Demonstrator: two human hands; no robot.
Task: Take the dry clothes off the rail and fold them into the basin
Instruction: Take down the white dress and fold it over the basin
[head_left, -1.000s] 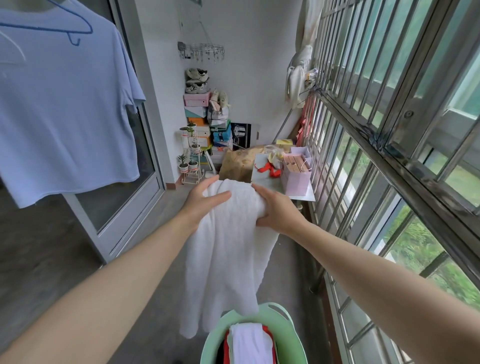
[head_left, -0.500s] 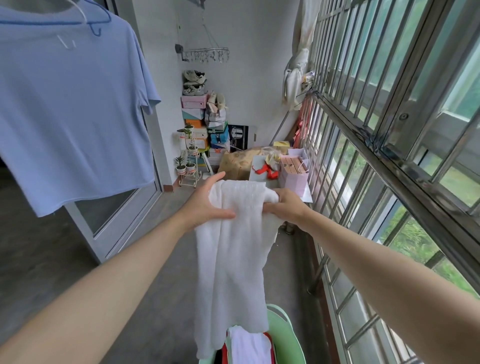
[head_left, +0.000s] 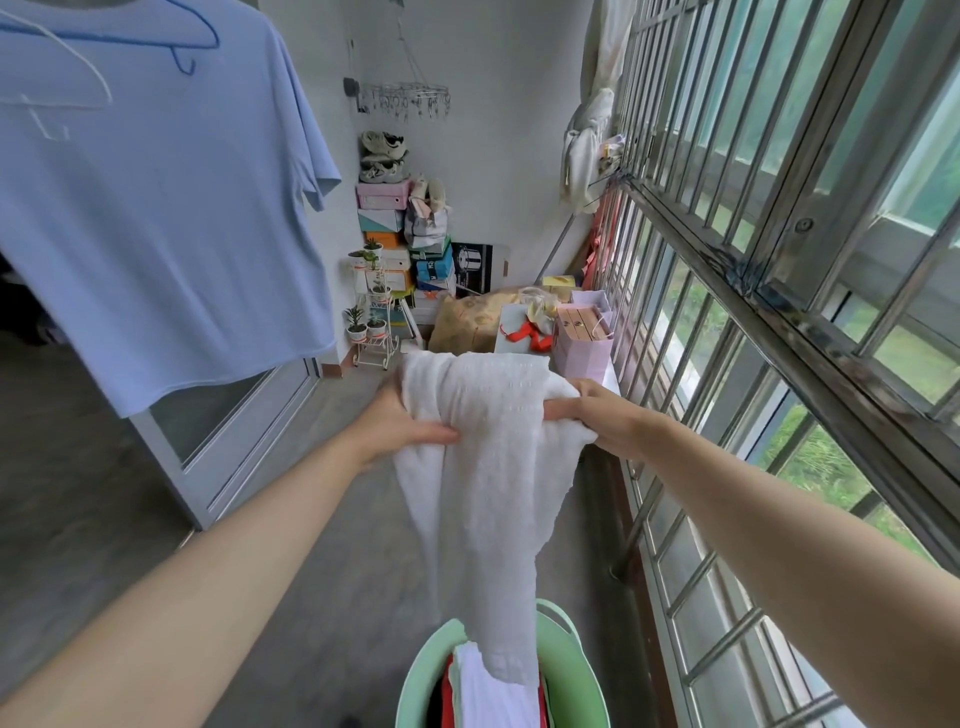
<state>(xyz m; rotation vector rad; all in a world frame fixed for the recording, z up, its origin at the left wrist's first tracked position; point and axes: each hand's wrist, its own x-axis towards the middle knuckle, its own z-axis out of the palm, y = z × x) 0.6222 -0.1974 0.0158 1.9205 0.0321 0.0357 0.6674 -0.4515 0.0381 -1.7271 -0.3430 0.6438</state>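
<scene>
Left hand (head_left: 402, 426) closed on the left edge of the white textured cloth garment (head_left: 488, 467), thumb across the front, fingers behind the fabric. Right hand (head_left: 592, 415) closed on the right edge at about the same height, fingers pinching a bunched fold. Both arms extended forward, bare.

Garment held out in the air at its top, between the hands; top edge folded over and roughly level. The rest hangs straight down in a long narrow drape. Lower end reaches the pale green plastic basin (head_left: 576, 670) on the floor and overlaps the clothes in it.

Basin contents: a folded white item (head_left: 493, 696) on top, red fabric (head_left: 447, 696) showing at its left side. Only the upper part of the basin is in frame.

Upper left: light blue short-sleeved T-shirt (head_left: 156, 208) on a blue wire hanger (head_left: 182, 49), hanging well apart from the hands. The rail itself is out of frame.

Right side: metal window grille (head_left: 779, 260) running along the balcony. Far end: stacked shoe boxes (head_left: 384, 218), a small white plant stand with potted plants (head_left: 371, 322), a pink paper bag (head_left: 582, 343).
</scene>
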